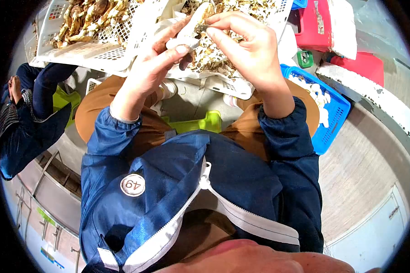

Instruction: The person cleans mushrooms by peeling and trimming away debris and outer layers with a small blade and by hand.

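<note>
My left hand (157, 57) is closed around a mushroom (194, 22), its pale stem pointing up and away and its greyish cap near my thumb. My right hand (248, 43) is at the stem, thumb and forefinger pinched together against its side. Something small and dark shows at those fingertips, too small to name. Beneath both hands lies a heap of thin brown and white trimmings (209, 57) in a white plastic tray (234, 89).
To the left, a white perforated basket (84, 58) holds brown, untrimmed mushrooms (89, 20). A blue basket (337, 116) with white pieces (321, 98) stands by my right knee. Red bins (315, 27) are farther right. Another person (36, 109) sits at left.
</note>
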### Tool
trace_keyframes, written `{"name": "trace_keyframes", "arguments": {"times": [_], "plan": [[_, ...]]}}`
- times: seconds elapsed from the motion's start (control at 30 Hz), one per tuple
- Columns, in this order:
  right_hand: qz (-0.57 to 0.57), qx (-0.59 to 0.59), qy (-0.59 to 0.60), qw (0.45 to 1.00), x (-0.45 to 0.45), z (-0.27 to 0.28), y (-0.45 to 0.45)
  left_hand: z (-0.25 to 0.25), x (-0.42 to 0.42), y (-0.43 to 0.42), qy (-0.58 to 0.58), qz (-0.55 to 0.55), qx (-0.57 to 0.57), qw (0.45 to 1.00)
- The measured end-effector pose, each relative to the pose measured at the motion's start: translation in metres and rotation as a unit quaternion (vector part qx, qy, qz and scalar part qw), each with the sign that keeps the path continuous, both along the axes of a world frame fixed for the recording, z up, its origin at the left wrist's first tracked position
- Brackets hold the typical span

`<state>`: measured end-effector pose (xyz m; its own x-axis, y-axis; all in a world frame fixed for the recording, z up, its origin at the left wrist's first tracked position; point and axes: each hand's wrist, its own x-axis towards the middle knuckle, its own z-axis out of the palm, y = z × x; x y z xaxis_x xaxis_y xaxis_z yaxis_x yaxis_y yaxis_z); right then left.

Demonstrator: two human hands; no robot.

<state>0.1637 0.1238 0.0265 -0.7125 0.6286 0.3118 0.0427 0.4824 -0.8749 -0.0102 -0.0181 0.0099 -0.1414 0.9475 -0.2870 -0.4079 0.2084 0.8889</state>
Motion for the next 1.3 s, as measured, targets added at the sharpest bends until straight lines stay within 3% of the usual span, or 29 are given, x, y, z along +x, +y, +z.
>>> {"name": "trace_keyframes", "arguments": {"times": [0.13, 0.23, 0.33, 0.47, 0.57, 0.6, 0.67, 0.73, 0.77, 0.87, 1.0, 1.03, 1.1, 1.2, 1.23, 1.3], "plan": [[0.033, 0.064, 0.02, 0.997, -0.002, -0.003, 0.006, -0.003, 0.002, 0.003, -0.008, 0.033, 0.007, 0.999], [0.012, 0.046, 0.006, 0.999, -0.002, -0.002, 0.001, -0.002, 0.003, 0.001, 0.075, 0.003, -0.016, 0.997], [-0.018, 0.051, 0.025, 0.998, -0.006, -0.007, -0.003, 0.002, 0.008, 0.001, 0.073, 0.006, -0.022, 0.997], [-0.085, 0.078, 0.009, 0.993, -0.008, -0.005, -0.009, 0.003, 0.013, 0.003, 0.054, 0.019, -0.017, 0.998], [-0.127, 0.027, -0.004, 0.992, -0.004, -0.004, -0.002, 0.007, 0.008, 0.004, -0.058, 0.022, -0.031, 0.998], [-0.15, 0.06, -0.021, 0.987, 0.0, -0.006, 0.008, 0.005, 0.005, 0.004, -0.088, 0.026, -0.031, 0.995], [-0.208, 0.054, 0.012, 0.977, 0.005, -0.002, 0.021, 0.0, 0.003, 0.003, -0.075, 0.028, -0.03, 0.996], [-0.249, 0.09, -0.063, 0.962, 0.011, 0.015, 0.033, 0.0, 0.002, 0.003, -0.098, 0.046, -0.024, 0.994], [-0.243, 0.022, -0.095, 0.965, 0.012, 0.028, 0.03, -0.004, -0.004, 0.002, -0.109, 0.026, -0.003, 0.994], [-0.13, 0.041, -0.104, 0.985, 0.012, 0.003, 0.031, -0.002, -0.003, 0.001, -0.216, 0.054, 0.004, 0.975], [0.07, -0.021, -0.049, 0.996, 0.006, 0.022, 0.015, -0.007, -0.006, 0.002, -0.257, 0.039, 0.048, 0.964], [0.103, 0.047, -0.042, 0.993, 0.006, 0.021, 0.019, -0.009, -0.006, 0.001, -0.241, 0.027, 0.05, 0.969], [0.113, 0.041, -0.049, 0.992, 0.004, 0.019, 0.016, -0.013, -0.006, 0.001, -0.208, 0.003, 0.057, 0.976], [0.12, 0.035, -0.033, 0.992, 0.004, 0.019, 0.016, -0.003, 0.0, 0.002, -0.014, 0.022, 0.02, 0.999], [0.116, 0.041, -0.013, 0.992, 0.006, 0.012, 0.016, -0.008, -0.002, 0.003, 0.13, 0.019, 0.066, 0.989], [0.133, 0.061, 0.007, 0.989, 0.005, 0.008, 0.019, -0.003, -0.005, 0.005, 0.269, -0.013, 0.094, 0.958]]}}
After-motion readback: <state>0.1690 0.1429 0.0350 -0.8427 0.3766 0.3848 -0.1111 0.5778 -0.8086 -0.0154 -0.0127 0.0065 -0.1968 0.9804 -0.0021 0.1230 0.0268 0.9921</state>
